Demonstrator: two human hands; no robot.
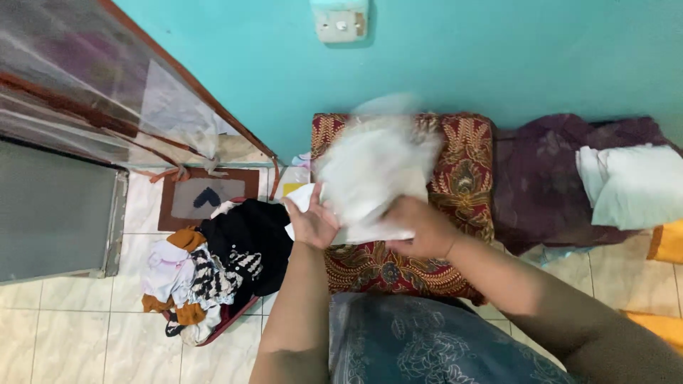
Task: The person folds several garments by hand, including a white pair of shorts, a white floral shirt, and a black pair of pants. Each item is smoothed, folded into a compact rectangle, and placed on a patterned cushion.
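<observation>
Folding in hand: white cloth (pixel 373 178) over red patterned cushion (pixel 462 163), frame centre.
Left hand (pixel 313 224) and right hand (pixel 420 227) each grip it closed at the lower edge; next likely calls for flattening.

white cloth (pixel 370 178), red batik cushion (pixel 466 167) (w/ teal wall (pixel 498 57)).

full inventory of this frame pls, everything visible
white cloth: 1, white, blurred, held in both hands over the cushion
cushion: 1, red and gold pattern, on floor against the wall
laundry pile: 1 heap, black, white, orange, in a red basket left of the cushion
purple cloth: 1, dark purple, right of the cushion
folded cloth: 1, white, on the purple cloth
doormat: 1, brown and grey, by the door
wall switch: 1, white, on the teal wall
left hand: grips the cloth's left edge
right hand: grips its lower edge
</observation>
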